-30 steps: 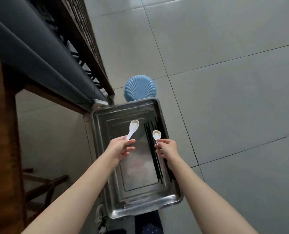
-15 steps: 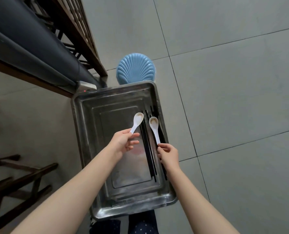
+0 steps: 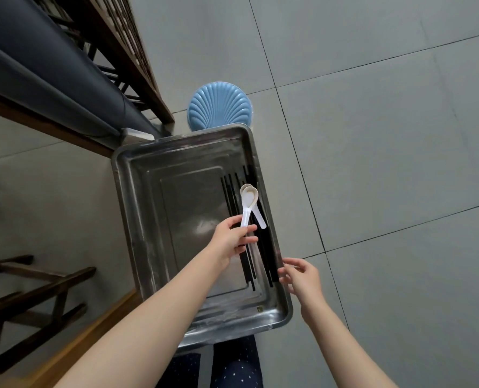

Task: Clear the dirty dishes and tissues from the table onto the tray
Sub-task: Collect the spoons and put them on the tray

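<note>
Spoon is pinched by its handle in left hand, bowl seemingly nested in 2nd spoon over chopsticks at tray right side. Right hand empty and relaxed by tray's right rim.

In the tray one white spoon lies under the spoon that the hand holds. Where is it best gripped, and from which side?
Pinch the lower spoon by its handle's free end, coming from the right. The handle sticks out bare over the black chopsticks, while its bowl is covered by the held spoon in the left hand.

chopsticks along tray's right side
</note>
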A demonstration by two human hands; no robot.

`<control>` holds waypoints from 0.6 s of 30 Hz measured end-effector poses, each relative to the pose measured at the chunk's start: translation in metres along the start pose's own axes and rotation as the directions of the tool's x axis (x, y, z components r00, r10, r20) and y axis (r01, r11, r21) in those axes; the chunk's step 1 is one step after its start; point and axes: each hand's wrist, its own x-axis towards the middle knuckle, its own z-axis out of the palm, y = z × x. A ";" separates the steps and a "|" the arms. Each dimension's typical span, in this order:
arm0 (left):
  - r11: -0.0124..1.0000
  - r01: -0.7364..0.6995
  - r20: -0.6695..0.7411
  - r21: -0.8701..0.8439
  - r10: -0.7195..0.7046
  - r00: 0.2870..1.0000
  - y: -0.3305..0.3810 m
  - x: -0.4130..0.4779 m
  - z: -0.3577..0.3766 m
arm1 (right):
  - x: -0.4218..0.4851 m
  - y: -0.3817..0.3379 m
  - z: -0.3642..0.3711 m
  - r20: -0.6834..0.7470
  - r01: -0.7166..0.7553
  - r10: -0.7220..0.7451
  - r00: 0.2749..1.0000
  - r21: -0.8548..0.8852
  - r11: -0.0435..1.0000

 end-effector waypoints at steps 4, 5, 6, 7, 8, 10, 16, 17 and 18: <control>0.991 0.057 0.086 0.122 -0.068 0.994 -0.002 -0.013 0.004 | -0.014 0.001 -0.007 0.019 -0.006 0.007 1.000 -0.010 1.000; 0.988 0.058 0.083 0.142 -0.070 0.994 -0.002 -0.017 0.002 | -0.019 -0.001 -0.009 0.023 -0.004 0.005 1.000 -0.011 1.000; 0.987 0.057 0.069 0.152 -0.068 0.995 -0.001 -0.023 0.000 | -0.025 -0.003 -0.012 0.026 -0.001 0.001 1.000 -0.012 1.000; 0.986 0.054 0.051 0.155 -0.062 0.997 0.001 -0.030 -0.003 | -0.032 -0.006 -0.015 0.026 0.003 -0.003 1.000 -0.012 1.000; 0.987 0.047 0.034 0.153 -0.053 0.998 0.003 -0.039 -0.006 | -0.039 -0.009 -0.018 0.024 0.009 -0.008 1.000 -0.014 1.000; 0.990 0.027 0.016 0.140 -0.029 0.999 0.008 -0.058 -0.015 | -0.055 -0.017 -0.023 0.020 0.023 -0.023 1.000 -0.011 1.000; 0.995 -0.043 -0.028 0.085 0.046 0.999 0.015 -0.136 -0.053 | -0.120 -0.046 -0.016 0.023 0.110 -0.111 0.994 0.025 0.994; 0.996 -0.058 -0.035 0.068 0.061 0.998 0.015 -0.149 -0.062 | -0.132 -0.050 -0.012 0.031 0.129 -0.130 0.991 0.025 0.991; 0.996 -0.075 -0.041 0.047 0.077 0.996 0.013 -0.163 -0.072 | -0.145 -0.053 -0.007 0.037 0.149 -0.149 0.988 0.020 0.989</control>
